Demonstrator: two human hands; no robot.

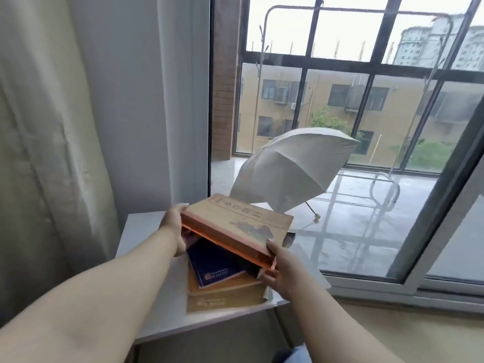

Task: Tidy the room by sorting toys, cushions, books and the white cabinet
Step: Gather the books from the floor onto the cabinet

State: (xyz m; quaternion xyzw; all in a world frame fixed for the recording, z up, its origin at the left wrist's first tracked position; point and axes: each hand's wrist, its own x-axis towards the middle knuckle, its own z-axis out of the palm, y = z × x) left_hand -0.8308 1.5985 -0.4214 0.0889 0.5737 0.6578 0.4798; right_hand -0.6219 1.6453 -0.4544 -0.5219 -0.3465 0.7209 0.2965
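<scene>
Currently, tan book (235,226) is gripped at opposite edges by left hand (173,229) and right hand (281,271); skewed stack (225,289) beneath may be toppled off bench (141,227) if lowered off-centre.

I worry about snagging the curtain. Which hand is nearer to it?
Left. The left hand grips the tan book at the end toward the curtain; the right hand holds its opposite end, toward the window.
</scene>
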